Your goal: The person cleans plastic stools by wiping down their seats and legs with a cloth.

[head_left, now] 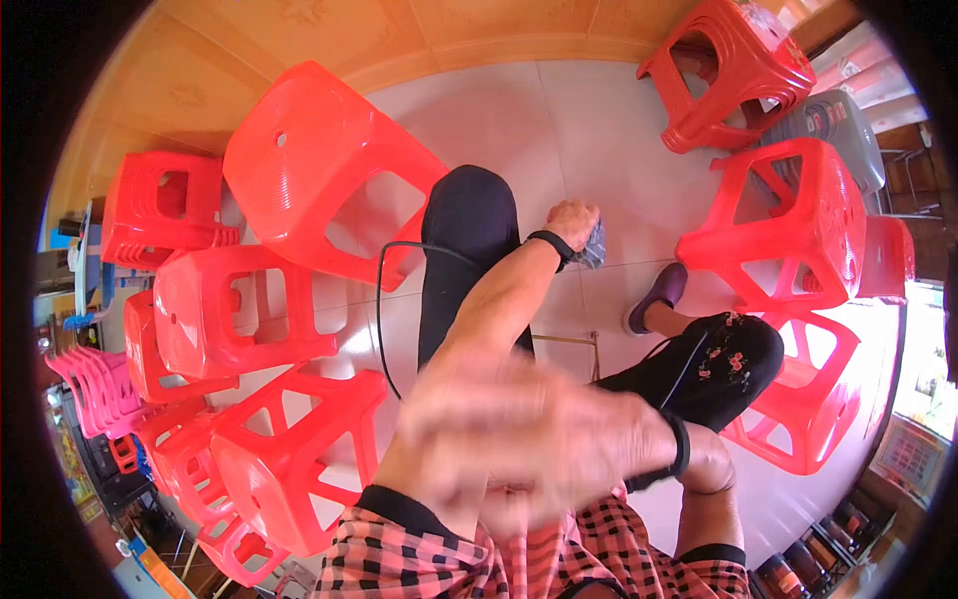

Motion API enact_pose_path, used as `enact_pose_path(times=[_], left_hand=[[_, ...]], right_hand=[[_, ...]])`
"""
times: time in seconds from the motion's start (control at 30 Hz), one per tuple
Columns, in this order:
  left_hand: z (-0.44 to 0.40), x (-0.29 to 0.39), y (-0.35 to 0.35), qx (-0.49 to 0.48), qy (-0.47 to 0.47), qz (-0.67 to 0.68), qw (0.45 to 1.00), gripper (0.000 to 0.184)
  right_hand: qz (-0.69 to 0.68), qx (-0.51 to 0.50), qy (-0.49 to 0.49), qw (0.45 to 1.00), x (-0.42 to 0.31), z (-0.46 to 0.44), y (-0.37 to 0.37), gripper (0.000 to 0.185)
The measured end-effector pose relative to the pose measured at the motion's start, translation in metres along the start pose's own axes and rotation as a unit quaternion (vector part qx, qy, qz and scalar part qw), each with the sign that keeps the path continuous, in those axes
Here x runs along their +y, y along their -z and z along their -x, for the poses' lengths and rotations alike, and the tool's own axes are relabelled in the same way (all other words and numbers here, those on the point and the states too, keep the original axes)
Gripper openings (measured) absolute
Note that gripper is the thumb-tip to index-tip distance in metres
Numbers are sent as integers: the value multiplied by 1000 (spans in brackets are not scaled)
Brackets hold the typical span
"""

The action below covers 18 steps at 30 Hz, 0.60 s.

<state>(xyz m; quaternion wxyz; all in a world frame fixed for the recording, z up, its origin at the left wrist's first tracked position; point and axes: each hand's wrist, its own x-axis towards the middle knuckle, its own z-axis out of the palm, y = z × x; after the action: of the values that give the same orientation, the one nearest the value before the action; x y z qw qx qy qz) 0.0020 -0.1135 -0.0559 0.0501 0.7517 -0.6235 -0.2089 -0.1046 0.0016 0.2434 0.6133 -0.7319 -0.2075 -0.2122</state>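
My left hand (573, 224) reaches forward and down between my knees, its fingers closed around a bunched grey cloth (596, 248). Part of the cloth is hidden under the fingers, and whether it touches the floor I cannot tell. My right hand (519, 429) is close to the camera, crossing in front of my left arm, and motion smears its fingers. Nearest to my left side stands a red plastic stool (299, 150), close to my left knee. Each wrist has a black band.
More red stools (230, 314) crowd the left, with a pink stack (95, 389) beyond. On the right are a stacked red stool (733, 75), another stool (798, 220) and grey stools (833, 125). A black cord (382, 319) loops by my left leg. Pale tiled floor (479, 120) lies ahead.
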Motion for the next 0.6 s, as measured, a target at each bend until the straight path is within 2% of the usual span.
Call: enact_pose_path(times=[0.07,0.1,0.2,0.23,0.3,0.37,0.4,0.5,0.57,0.6], left_hand=[[1,-2,-3,6,0,5,1000,34],[0,-3,-3,1,-3,16,1000,35],[-5,-4,2,-7,14,39,999,37],[-5,-4,5,-14,30,47,998,39],[0,-3,16,-24,50,62,997,40],[-2,-5,21,-30,70,73,994,41],[-5,-8,21,-32,74,80,993,43],[-2,-5,25,-41,84,99,991,47],[-3,-4,27,-40,91,105,990,48],[-2,-3,25,-38,88,106,990,49]], right_hand=[[-66,-95,35,993,-8,0,-4,25],[-67,-95,35,993,-2,5,-5,25],[66,4,70,995,21,31,-8,26],[64,2,69,996,27,37,-6,26],[145,35,85,985,40,52,0,28],[242,-15,26,970,56,70,9,28],[259,8,27,965,54,71,5,27],[224,71,112,965,32,55,-14,29],[230,86,228,942,20,28,-20,16],[230,88,228,942,20,29,-22,16]])
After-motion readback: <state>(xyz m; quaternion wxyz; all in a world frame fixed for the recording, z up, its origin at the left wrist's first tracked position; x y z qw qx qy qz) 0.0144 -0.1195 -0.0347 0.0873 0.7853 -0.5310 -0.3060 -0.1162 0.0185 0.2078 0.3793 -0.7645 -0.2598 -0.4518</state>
